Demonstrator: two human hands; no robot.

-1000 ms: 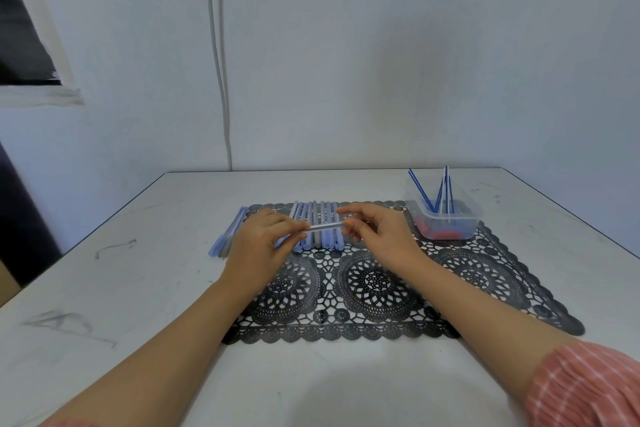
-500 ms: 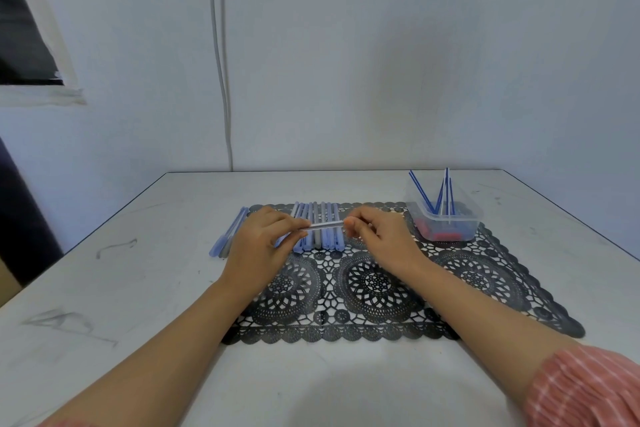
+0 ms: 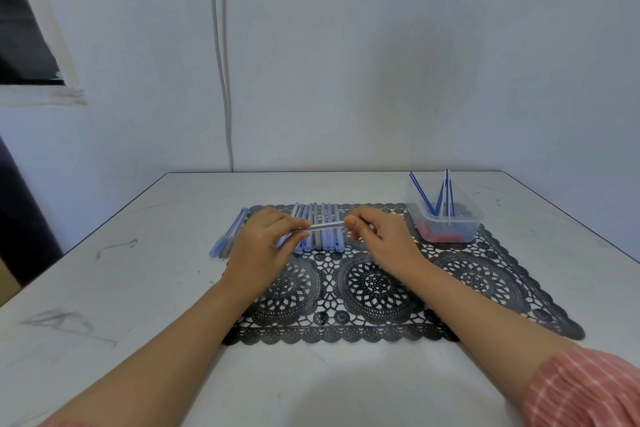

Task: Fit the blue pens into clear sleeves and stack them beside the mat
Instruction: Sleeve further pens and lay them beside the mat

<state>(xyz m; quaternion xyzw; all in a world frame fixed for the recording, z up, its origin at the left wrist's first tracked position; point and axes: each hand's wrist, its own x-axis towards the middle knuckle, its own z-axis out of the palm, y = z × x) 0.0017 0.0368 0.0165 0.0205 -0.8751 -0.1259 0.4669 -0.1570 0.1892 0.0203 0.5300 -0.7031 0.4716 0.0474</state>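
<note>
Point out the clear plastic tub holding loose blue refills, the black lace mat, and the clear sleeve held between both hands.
clear plastic tub (image 3: 460,232), head view, front wall
black lace mat (image 3: 485,279), head view, bare right part
clear sleeve (image 3: 327,226), head view, middle

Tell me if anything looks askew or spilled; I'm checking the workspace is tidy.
Nothing spilled. The blue sticks lean at different angles in the clear tub, and the table has dark scuff marks. Both hands, left and right, hold one pen.

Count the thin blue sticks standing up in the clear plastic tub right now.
4, as far as I can tell. One thin blue stick leans left; three more cluster together toward the middle of the clear plastic tub. Overlap may hide another.
</note>
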